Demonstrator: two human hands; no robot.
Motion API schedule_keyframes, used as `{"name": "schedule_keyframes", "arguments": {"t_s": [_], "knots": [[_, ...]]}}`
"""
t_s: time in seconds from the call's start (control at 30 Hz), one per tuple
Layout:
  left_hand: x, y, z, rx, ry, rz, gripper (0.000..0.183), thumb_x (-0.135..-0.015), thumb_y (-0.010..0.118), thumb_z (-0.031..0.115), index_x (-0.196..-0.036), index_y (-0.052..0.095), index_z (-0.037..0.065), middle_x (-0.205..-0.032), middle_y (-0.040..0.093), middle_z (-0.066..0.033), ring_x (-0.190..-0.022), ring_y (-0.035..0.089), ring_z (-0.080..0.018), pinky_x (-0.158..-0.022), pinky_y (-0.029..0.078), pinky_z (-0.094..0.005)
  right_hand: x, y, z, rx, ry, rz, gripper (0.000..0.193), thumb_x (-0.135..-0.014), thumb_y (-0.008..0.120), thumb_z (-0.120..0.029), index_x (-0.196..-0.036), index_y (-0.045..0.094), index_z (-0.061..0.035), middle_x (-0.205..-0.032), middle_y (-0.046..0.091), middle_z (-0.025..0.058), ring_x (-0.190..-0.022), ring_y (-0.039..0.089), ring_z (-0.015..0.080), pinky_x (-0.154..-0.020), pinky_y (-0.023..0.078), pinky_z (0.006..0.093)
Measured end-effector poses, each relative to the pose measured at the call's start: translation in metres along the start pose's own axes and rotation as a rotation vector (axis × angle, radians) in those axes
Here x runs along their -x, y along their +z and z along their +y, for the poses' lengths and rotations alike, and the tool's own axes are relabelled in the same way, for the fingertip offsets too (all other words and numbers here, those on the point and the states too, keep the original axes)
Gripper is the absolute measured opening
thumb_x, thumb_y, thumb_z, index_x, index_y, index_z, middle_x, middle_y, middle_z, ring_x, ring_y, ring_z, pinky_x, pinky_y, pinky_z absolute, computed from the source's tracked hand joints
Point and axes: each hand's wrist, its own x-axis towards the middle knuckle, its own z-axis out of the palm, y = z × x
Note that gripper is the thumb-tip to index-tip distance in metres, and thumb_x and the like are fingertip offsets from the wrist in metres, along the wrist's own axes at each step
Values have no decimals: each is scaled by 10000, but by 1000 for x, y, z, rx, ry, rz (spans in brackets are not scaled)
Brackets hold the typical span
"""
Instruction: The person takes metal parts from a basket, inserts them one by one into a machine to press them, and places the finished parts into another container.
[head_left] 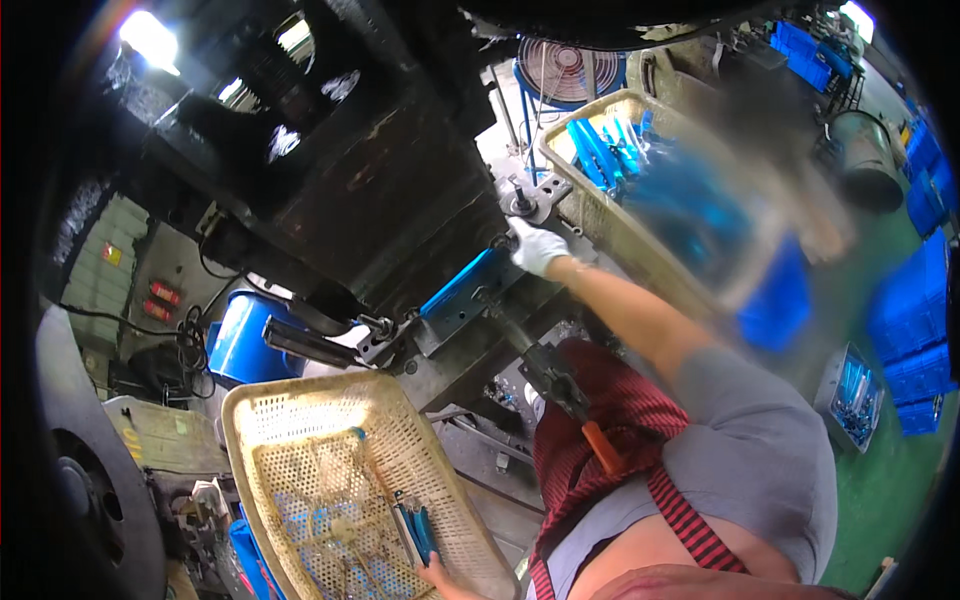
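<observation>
A blue strip [458, 283] lies along the dark metal die [450, 328] under a large black machine. My right hand [537, 247], in a white glove, reaches to the far end of this strip, beside an upright bolt [521, 200]. Its fingers are bent together, and what they hold, if anything, is hidden. Down in the pale perforated plastic basket [400, 400], my left hand [434, 574] closes on the lower end of several blue strips [418, 530]. Only part of that hand shows. A lever clamp with an orange handle [602, 447] points from the die toward my apron.
A second pale basket [555, 160] at the far right holds blue parts, partly blurred. Behind it stands a round fan [568, 68]. A blue bucket [240, 335] is at the left; blue bins [912, 335] are stacked at the right. The black machine [360, 170] overhangs the die.
</observation>
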Motion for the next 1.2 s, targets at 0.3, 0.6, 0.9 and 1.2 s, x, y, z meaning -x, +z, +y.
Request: {"name": "schedule_keyframes", "arguments": {"t_s": [0.3,0.6,0.9,1.2], "knots": [[23,5,31,-813,353,28,274,-721,534,91,-971,544,-21,-898,553,-195,-790,555,-303,-727,439,-359,30,-53,69,-104,-64,-55,240,-714,530,-300,-796,596,-84,-696,592,136,-673,590,254,-645,452,349],[60,9,113,-1051,710,31,266,-691,543,73,-944,564,-3,-896,551,-216,-765,545,-333,-712,435,-378,-32,-164,168,-455,179,50,290,-747,592,-316,-754,589,-26,-642,583,43,-488,507,158,-461,408,291],[75,17,228,-527,695,236,215,-752,594,173,-750,621,-41,-657,617,-121,-579,556,-162,-591,451,-302,123,-83,60,65,-591,-274,340,-742,518,-226,-1064,505,-119,-813,588,146,-687,575,323,-616,470,403],[62,107,311,181,386,-188,392,-791,546,418,-875,563,36,-684,531,-29,-478,435,-77,-375,332,-209,194,-67,15,4,-1047,-441,362,-710,583,-195,-1063,516,-148,-544,489,65,-432,483,230,-391,370,337]]}}
